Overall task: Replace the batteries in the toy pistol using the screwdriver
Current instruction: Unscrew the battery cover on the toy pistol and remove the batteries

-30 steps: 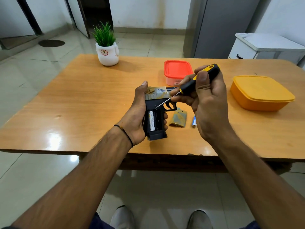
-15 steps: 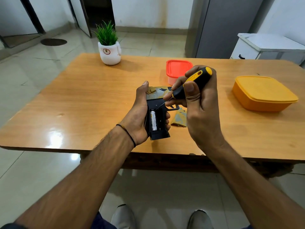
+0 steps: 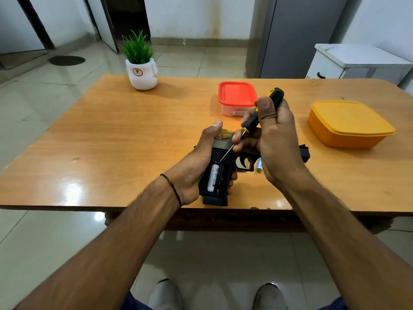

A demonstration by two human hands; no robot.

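Between the two hands, above the near edge: the work sits here, over the wooden surface [image 3: 111,135].
Left hand [image 3: 192,166]: fingers wrapped closed around the grip of the toy pistol [image 3: 220,173], thumb stretched up along its gold-coloured top.
Toy pistol: held just above the surface, grip pointing toward the person, battery bay open and facing up; its muzzle end shows past the right wrist.
Battery [image 3: 213,178]: one white cell lies in the left slot of the open bay, just beside the left palm; the slot next to it looks dark.
Right hand [image 3: 274,139]: fingers closed on the black and yellow handle of the screwdriver [image 3: 250,126], thumb pressed on the handle's upper part.
Screwdriver: slants down and left from the right fingers; its thin tip is at the top end of the battery, though I cannot tell if it touches.
Loose battery [image 3: 259,167]: a small pale and blue item lies on the surface just beside the heel of the right hand, partly hidden.
Beyond the right fingers: a red-lidded container [image 3: 237,95].
Right of the right hand, apart: an orange lidded box [image 3: 348,124].
Far beyond the left fingers: a white pot with a green plant [image 3: 142,72].
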